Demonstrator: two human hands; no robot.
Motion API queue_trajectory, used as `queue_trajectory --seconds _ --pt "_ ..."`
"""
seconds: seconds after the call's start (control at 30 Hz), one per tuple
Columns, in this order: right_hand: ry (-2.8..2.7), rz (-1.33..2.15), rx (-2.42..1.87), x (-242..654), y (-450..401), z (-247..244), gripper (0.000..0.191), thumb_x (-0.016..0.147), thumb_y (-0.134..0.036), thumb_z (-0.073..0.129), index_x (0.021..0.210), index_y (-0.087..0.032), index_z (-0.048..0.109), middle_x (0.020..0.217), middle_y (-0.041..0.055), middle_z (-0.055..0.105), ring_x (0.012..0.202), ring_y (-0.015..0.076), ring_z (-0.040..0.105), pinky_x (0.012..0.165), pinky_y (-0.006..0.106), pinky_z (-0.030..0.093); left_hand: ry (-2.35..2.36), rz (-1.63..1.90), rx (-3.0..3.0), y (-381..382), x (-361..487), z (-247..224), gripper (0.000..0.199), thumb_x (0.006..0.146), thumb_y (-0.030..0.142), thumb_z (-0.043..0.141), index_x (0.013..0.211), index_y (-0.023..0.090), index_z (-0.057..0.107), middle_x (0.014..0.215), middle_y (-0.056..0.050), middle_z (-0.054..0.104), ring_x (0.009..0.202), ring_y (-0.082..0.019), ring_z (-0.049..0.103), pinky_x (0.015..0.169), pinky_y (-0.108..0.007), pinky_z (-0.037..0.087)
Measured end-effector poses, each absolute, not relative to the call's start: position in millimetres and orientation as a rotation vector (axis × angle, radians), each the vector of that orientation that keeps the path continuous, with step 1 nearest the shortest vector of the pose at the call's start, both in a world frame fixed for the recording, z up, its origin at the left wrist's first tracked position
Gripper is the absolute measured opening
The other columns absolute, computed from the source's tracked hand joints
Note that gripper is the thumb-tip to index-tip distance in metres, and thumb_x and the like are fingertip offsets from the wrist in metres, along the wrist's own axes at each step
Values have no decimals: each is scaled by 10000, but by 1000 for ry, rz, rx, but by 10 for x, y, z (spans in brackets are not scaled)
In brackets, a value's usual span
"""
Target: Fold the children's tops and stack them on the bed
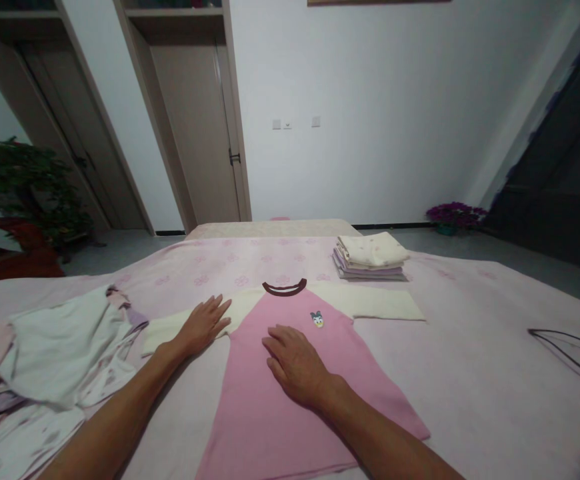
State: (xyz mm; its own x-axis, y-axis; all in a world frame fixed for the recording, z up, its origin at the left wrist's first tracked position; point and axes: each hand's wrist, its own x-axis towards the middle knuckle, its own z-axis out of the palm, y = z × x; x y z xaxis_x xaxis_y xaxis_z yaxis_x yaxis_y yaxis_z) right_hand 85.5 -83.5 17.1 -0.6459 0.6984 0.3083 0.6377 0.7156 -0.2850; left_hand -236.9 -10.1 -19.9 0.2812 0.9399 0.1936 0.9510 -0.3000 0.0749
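A pink long-sleeved shirt (270, 400) with cream sleeves, a dark brown collar and a small duck-face patch lies spread out on the pink patterned cloth (185, 420). My left hand (205, 325) rests flat on the cream sleeve at the left, near the shoulder, its fingers stretched out. On the middle of the pink chest lies my right hand (296, 365), palm down with fingers extended, just below and left of the patch. Neither hand grips the fabric. The right-hand sleeve lies straight out to the side.
A folded stack of clothes (371, 252) sits beyond the right sleeve. Loose, crumpled clothes (60, 347) are heaped at the left. A dark wire hanger (565, 350) lies at the right edge. Behind stand a door (195, 127), a leafy plant (20, 180) and purple flowers (455, 215).
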Motion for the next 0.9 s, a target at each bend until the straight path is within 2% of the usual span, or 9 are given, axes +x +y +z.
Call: queue_trajectory --seconds 0.13,0.33,0.43,0.53,0.6,0.67,0.8,0.9 --pt "-2565 215 -1040 862 -859 185 395 994 -329 464 1364 -212 537 1482 111 494 1383 277 416 1195 496 264 -1992 -166 -2291 -173 -2598 -276 598 1006 502 361 1547 247 354 1605 -147 323 1483 -347 270 1150 -527 244" --pt "-2595 244 -1059 876 -880 203 447 1005 -368 447 1422 -213 486 1545 116 429 1440 276 353 1213 511 219 -2156 -99 -2042 -164 -2934 -276 571 1002 445 304 1499 195 433 1553 -176 404 1420 -364 378 1091 -546 317" --pt "-2592 248 -1072 872 -876 210 442 991 -367 473 1409 -224 501 1540 112 437 1433 272 364 1209 513 225 -2231 -216 -2031 -155 -3135 -188 542 969 445 337 1377 167 562 1437 -168 543 1327 -318 493 1069 -470 372" --pt "-2583 254 -1073 868 -871 214 429 989 -366 473 1395 -232 514 1531 109 449 1426 271 374 1208 514 224 -2275 -276 -2084 -175 -3297 -42 450 894 478 459 1151 183 681 1184 -136 691 1136 -294 612 970 -381 440" --pt "-2576 257 -1071 868 -867 212 423 990 -362 470 1390 -233 519 1526 105 457 1424 271 377 1209 509 220 -2303 -260 -2083 -214 -3349 51 384 864 480 495 1011 190 699 1043 -121 716 996 -289 648 867 -358 465" --pt "-2570 260 -1073 869 -862 208 423 985 -358 478 1384 -227 524 1521 104 462 1418 278 383 1207 507 226 -2288 -254 -2045 -267 -3356 111 351 879 472 473 954 199 681 982 -106 717 916 -277 654 790 -345 464" --pt "-2566 257 -1069 866 -860 206 423 982 -356 485 1380 -219 527 1513 106 470 1410 287 391 1201 508 237 -2291 -212 -1820 -354 -3289 104 348 928 421 401 993 197 659 956 -115 714 871 -296 664 745 -376 469" --pt "-2573 248 -1074 861 -872 210 420 984 -356 480 1381 -223 525 1516 107 466 1415 287 386 1199 509 241 -2242 -240 -1718 -354 -3167 35 380 928 315 382 1141 146 648 1120 -186 683 972 -336 661 842 -456 487"
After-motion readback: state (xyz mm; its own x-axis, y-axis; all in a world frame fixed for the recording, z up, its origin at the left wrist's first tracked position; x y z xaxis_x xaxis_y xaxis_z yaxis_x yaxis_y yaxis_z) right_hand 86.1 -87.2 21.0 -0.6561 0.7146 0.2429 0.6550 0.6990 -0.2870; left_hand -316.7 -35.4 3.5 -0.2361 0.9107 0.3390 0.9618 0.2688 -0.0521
